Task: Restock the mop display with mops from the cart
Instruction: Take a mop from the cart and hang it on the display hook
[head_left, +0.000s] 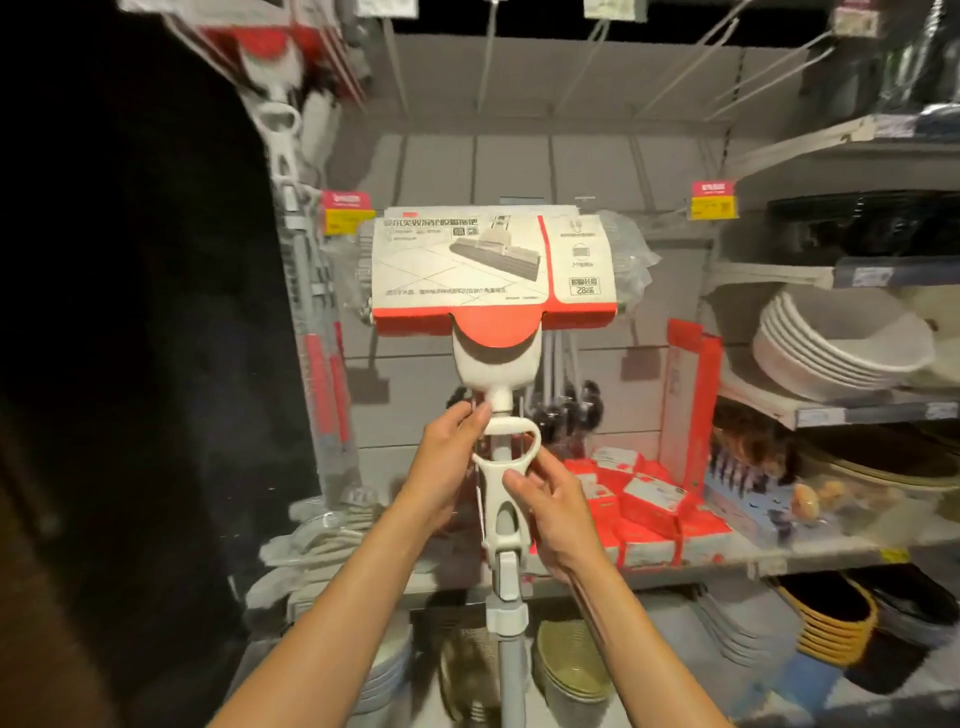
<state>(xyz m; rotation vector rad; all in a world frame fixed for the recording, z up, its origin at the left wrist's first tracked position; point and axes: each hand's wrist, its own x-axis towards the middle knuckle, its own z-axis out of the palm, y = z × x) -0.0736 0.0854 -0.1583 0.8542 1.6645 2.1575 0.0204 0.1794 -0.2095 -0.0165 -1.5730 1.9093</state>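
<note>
Both forearms reach up from the bottom edge, and between them runs the grey pole of the white plastic squeeze mop (497, 470), held upright with its head raised in front of the grey panelled display wall (587, 166). That wall, with its long wire hooks (670, 83), is the largest thing ahead. Another packaged mop (291, 171) hangs at the left, and stacked white bowls (831, 343) sit on a shelf at the right.

The red-and-white printed cardboard sleeve (493, 273) wrapping the mop head is wide and stands between the eyes and any hook behind it, so I judge that hanging it would be done half blind. A missed hook could let the head-heavy mop tip sideways toward the bowls or the red boxes (649, 499) below.

The left hand (449, 457) pinches the neck just under the head, and the right hand (545, 506) curls its grip round the looped lever. Both holds are low and light, so the pole could twist or slip.
</note>
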